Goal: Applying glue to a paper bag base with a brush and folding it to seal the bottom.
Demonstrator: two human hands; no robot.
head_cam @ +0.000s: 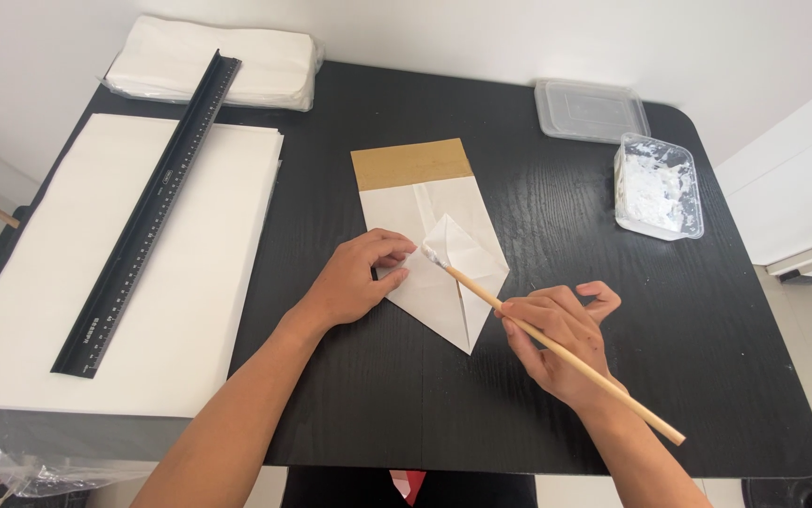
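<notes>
Right hand [561,334] fingers grip stick [556,350] | left hand [359,277] fingers pin folded paper [439,249], edge hidden

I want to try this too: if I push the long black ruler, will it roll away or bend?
Probably neither. The black ruler looks flat and straight-edged, so it should slide, not roll. It lies level on the white paper stack without sagging, so it seems stiff.

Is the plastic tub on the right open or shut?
Open. The plastic tub shows white paste inside, uncovered, and its clear lid lies apart on the black table.
</notes>
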